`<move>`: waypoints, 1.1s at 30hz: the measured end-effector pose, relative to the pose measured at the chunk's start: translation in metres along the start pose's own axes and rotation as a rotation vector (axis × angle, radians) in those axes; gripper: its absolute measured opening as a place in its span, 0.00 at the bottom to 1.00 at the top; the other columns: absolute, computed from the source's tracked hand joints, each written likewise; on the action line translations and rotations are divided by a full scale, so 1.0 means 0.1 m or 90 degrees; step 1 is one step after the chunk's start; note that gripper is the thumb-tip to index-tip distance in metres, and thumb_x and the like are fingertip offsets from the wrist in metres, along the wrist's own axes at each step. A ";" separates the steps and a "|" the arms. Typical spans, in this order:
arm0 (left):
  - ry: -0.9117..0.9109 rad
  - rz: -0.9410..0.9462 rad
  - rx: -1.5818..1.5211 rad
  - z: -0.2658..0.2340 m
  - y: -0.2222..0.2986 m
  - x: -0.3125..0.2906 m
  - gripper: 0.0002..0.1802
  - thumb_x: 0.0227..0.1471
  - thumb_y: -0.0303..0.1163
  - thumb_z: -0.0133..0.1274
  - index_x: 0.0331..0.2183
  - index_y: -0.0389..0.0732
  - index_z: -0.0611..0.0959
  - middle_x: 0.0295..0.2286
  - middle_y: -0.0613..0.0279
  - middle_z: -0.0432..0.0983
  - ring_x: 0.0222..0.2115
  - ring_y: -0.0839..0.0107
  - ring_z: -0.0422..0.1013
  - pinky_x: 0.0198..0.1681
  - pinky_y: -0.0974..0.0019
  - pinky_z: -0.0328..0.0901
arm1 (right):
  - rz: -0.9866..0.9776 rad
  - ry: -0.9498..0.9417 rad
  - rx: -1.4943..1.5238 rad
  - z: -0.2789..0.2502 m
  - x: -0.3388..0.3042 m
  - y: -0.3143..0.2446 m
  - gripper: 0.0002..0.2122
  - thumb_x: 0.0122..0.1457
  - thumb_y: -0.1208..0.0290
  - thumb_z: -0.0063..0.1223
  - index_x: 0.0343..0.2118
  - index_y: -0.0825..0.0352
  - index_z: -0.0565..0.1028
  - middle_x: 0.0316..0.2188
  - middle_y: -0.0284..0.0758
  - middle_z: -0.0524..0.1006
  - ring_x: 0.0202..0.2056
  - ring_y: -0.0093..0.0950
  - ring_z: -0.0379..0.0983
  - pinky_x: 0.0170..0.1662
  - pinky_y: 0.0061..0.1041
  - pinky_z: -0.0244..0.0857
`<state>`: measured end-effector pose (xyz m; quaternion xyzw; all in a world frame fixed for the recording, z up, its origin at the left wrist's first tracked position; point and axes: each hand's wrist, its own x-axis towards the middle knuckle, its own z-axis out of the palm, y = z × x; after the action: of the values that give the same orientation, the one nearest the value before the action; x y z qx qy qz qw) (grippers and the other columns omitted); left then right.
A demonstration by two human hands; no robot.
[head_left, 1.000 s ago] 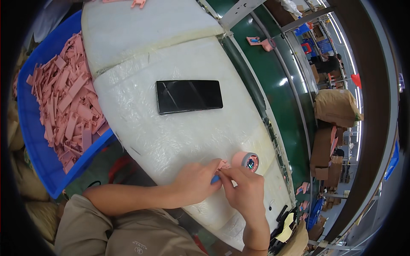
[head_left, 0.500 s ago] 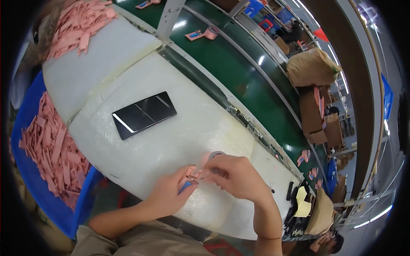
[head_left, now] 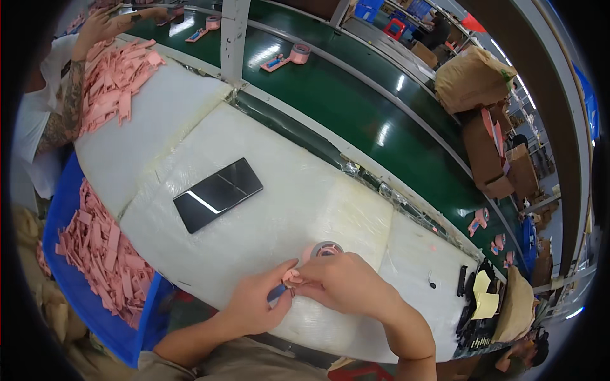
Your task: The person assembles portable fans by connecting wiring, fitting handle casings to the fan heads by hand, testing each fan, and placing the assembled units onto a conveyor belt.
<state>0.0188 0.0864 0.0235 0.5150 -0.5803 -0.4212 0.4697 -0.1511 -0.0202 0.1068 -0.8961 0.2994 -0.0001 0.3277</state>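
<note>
Over the near part of the padded white worktop [head_left: 305, 209], my left hand [head_left: 257, 298] grips a pink plastic part [head_left: 291, 277] with a blue cylinder-like piece [head_left: 277, 292] along it. My right hand [head_left: 343, 282] is closed at the same part, fingertips pressed against its upper end. Whatever small thing the right fingers pinch is hidden. Just beyond the right hand shows a round pink piece with a grey ring [head_left: 327, 248], partly covered by the knuckles. A black smartphone [head_left: 219, 193] lies farther off to the left.
A blue bin [head_left: 60, 254] of pink pieces stands at the left. More pink pieces [head_left: 121, 79] are heaped at the far left, beside a co-worker's tattooed arm [head_left: 73, 95]. Beyond the worktop runs a green conveyor [head_left: 356, 120] carrying pink assemblies [head_left: 289, 58]. Black parts [head_left: 470, 317] lie at right.
My right hand has come in against the pink part in my left hand. A co-worker's arms now show at the upper left. The whole view has shifted slightly.
</note>
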 end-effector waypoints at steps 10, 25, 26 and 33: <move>0.054 0.059 0.012 -0.01 -0.12 -0.03 0.20 0.49 0.26 0.59 0.46 0.34 0.79 0.32 0.49 0.81 0.30 0.58 0.81 0.34 0.65 0.72 | -0.059 0.082 0.014 0.11 0.02 0.02 0.08 0.56 0.61 0.63 0.35 0.57 0.83 0.22 0.32 0.79 0.24 0.35 0.74 0.26 0.30 0.67; 0.108 -0.228 -0.114 -0.21 -0.16 0.30 0.12 0.57 0.29 0.58 0.38 0.28 0.80 0.25 0.61 0.80 0.26 0.80 0.74 0.30 0.73 0.70 | 0.156 0.601 0.283 0.47 -0.59 0.61 0.02 0.54 0.80 0.62 0.31 0.69 0.82 0.28 0.33 0.81 0.25 0.18 0.74 0.30 0.17 0.68; 0.079 -0.255 -0.082 -0.18 -0.10 0.35 0.13 0.57 0.29 0.57 0.39 0.28 0.80 0.25 0.61 0.80 0.27 0.80 0.74 0.31 0.73 0.70 | 0.175 0.641 0.269 0.45 -0.62 0.70 0.02 0.55 0.80 0.61 0.31 0.70 0.81 0.27 0.32 0.81 0.25 0.18 0.74 0.29 0.17 0.68; 0.101 -0.268 -0.091 -0.17 -0.14 0.33 0.14 0.57 0.30 0.58 0.40 0.29 0.81 0.27 0.60 0.82 0.29 0.78 0.77 0.33 0.72 0.72 | 0.243 0.594 0.348 0.53 -0.55 0.82 0.03 0.55 0.76 0.64 0.31 0.70 0.82 0.25 0.35 0.82 0.24 0.19 0.75 0.28 0.17 0.68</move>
<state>0.0369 0.0523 0.0168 0.6215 -0.3903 -0.5079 0.4510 -0.2292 -0.0090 0.0277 -0.6139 0.5582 -0.4138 0.3746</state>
